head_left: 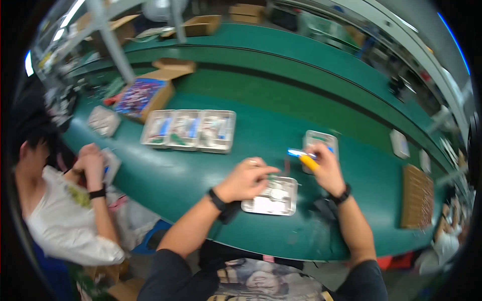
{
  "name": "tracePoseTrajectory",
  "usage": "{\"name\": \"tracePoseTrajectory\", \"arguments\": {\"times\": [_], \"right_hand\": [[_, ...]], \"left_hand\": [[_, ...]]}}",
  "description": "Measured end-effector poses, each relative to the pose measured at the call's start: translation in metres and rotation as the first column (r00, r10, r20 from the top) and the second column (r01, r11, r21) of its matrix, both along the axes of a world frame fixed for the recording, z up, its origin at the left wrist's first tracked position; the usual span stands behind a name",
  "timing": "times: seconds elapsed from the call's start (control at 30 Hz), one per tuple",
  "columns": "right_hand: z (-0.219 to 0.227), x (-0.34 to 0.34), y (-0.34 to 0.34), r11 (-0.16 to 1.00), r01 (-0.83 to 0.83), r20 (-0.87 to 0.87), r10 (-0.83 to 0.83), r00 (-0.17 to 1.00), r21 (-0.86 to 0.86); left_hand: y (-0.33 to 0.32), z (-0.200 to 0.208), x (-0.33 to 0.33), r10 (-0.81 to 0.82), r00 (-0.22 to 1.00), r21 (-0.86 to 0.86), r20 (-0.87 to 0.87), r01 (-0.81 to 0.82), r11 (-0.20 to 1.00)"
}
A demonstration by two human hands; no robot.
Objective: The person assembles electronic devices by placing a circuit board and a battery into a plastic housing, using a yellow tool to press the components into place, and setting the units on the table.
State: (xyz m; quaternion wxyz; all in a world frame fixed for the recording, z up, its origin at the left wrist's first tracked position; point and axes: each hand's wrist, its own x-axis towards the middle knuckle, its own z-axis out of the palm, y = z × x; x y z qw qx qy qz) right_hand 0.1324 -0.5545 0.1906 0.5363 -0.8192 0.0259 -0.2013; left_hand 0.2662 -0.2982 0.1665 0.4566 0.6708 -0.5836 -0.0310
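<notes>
Gripping a yellow tool (pixel 309 162), my right hand (pixel 326 168) has its fingers closed around it, the shiny end pointing across toward my left hand (pixel 246 179). That left hand reaches over the near edge of its work, forefinger stretched out, other fingers bent; I can't tell whether it pinches anything. Just under and beside its fingertips lies a shallow pale tray (pixel 256 205) with small white parts in it, lower than my right hand and to its left. A thin reddish strand (pixel 287 164) shows between my hands, blurred.

Right behind my right hand, partly covered by it, sits a second pale tray (pixel 321 133). A dark thing (pixel 326 206) lies beside my right wrist, near the first tray.

Beyond my left hand and off to its left, three filled trays (pixel 199 138) stand side by side. Past them is an open cardboard box (pixel 159 103) full of purplish pieces, with a pale packet (pixel 104 121) near it. Farther left, a co-worker (pixel 65 215) sits with both hands raised together. Well to the right of my right hand lie a brown cardboard tray (pixel 417 195) and a small white tray (pixel 399 144), all on the green table (pixel 261 125).
</notes>
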Motion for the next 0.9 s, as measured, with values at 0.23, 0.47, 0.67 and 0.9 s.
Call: {"name": "tracePoseTrajectory", "arguments": {"times": [0.23, 0.47, 0.67, 0.9], "right_hand": [[0.009, -0.013, 0.012, 0.650, 0.101, 0.079, -0.063, 0.995, -0.753], [0.039, -0.015, 0.042, 0.808, -0.048, 0.115, 0.142, 0.983, -0.587], [0.025, -0.023, 0.025, 0.660, -0.367, -0.114, 0.394, 0.912, -0.656], [0.021, -0.017, 0.014, 0.717, -0.463, -0.213, 0.415, 0.884, -0.522]], "left_hand": [[-0.023, -0.002, -0.001, -0.083, 0.996, -0.023, -0.018, 0.082, 0.996], [-0.016, -0.003, -0.013, 0.108, 0.989, 0.056, -0.101, -0.102, 0.993], [-0.023, -0.013, -0.021, 0.106, 0.975, -0.042, -0.193, -0.116, 0.992], [-0.020, -0.003, -0.018, 0.106, 0.982, 0.044, -0.154, -0.101, 0.994]]}}
